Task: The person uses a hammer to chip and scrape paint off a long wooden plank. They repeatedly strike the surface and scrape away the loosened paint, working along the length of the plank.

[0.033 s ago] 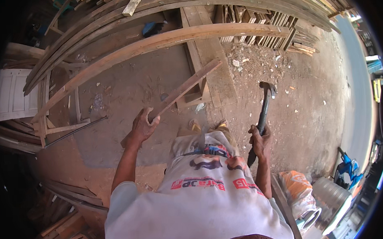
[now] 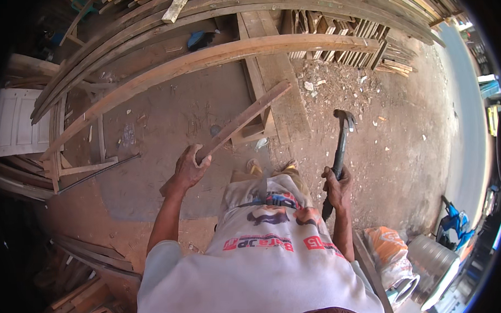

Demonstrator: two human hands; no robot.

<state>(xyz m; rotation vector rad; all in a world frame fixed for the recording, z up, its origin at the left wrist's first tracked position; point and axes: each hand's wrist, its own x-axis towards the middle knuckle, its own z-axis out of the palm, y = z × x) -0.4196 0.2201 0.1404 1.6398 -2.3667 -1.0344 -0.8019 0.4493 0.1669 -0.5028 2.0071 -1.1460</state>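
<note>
My left hand is closed around the near end of a narrow, reddish-brown wooden strip. The strip slants up and to the right, its far end over a wide plank on the ground. Out to my right, a claw hammer is gripped by its dark handle in my right hand. Its metal head points away from me, above the bare floor, and the lower end of the handle shows below my fist. Hammer and strip are well apart.
A long wooden beam crosses ahead of me, with more long boards behind it. A wide plank lies beyond my feet, beside wood shavings. An orange-and-white sack stands at the near right, a white panelled door far left.
The hammer has shifted slightly to the left and a little nearer to me. Both hands keep their grip, and the wooden strip is almost unmoved.
</note>
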